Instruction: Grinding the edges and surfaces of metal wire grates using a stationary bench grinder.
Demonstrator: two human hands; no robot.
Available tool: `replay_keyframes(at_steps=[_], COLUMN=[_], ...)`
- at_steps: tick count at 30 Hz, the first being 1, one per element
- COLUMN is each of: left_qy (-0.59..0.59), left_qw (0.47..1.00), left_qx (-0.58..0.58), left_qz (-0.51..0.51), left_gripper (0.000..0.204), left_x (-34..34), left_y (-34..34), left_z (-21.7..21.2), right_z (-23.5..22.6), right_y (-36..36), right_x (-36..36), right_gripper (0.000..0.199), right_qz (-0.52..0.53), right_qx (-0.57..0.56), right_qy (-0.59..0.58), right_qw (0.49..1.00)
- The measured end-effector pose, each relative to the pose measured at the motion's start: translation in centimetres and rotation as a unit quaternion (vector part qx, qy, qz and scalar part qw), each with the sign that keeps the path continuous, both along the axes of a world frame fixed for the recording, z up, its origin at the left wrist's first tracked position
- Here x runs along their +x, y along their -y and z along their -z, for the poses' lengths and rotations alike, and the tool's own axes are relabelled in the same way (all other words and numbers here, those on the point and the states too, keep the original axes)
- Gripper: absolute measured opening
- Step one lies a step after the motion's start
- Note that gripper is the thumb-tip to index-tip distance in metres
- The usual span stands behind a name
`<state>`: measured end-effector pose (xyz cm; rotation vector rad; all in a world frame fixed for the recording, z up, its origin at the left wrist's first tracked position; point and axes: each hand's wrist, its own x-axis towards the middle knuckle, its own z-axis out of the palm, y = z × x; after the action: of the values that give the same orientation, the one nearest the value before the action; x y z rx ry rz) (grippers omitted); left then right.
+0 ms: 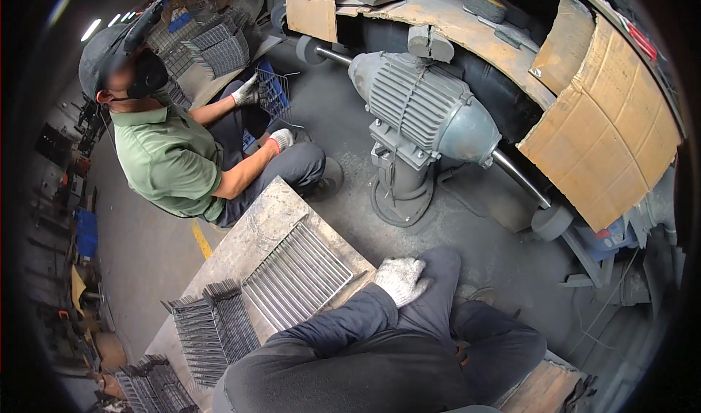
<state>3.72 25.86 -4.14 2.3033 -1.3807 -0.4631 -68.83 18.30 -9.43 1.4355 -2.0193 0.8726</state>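
Observation:
My left hand (400, 280), in a whitish knit glove, rests on my dark-trousered left knee (440, 267). Its fingers lie loosely bent over the cloth, and nothing shows in them. Beside it, a flat metal wire rack (298, 274) lies on a worn board (274, 208). Nearer to me on that board stands a stack of darker bent wire racks (208, 333). My right hand is out of sight. Across the board, a seated co-worker in a green shirt (164, 154) holds a wire basket (274, 95) with gloved hands.
A grey double-ended grinding motor (416, 99) stands on a floor pedestal ahead, with a wheel (552, 222) on its right shaft end. Cardboard sheets (606, 113) hang behind it. More wire racks (217, 48) are piled at the far left, others (153, 385) at the near left.

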Motion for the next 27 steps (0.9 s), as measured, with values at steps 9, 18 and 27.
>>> replay_keyframes(at_steps=[9, 18, 27], left_qy=[-0.001, 0.032, 0.025], left_qw=[1.000, 0.998, 0.998], left_qx=[-0.018, -0.014, 0.009], left_qz=[-0.018, -0.055, -0.052], left_gripper=[0.054, 0.057, 0.059], left_x=[0.1, 0.0, -0.4], left_y=[-0.1, -0.3, 0.7], left_z=[0.5, 0.7, 0.2], right_z=[1.1, 2.6, 3.7], right_y=[-3.0, -9.2, -10.8], right_x=[-0.9, -2.1, -3.5], right_gripper=[0.056, 0.056, 0.057], right_qz=[-0.033, -0.043, 0.250], right_qx=[-0.024, -0.042, 0.157], right_qy=[0.024, 0.049, 0.029], right_qw=[0.999, 0.997, 0.955])
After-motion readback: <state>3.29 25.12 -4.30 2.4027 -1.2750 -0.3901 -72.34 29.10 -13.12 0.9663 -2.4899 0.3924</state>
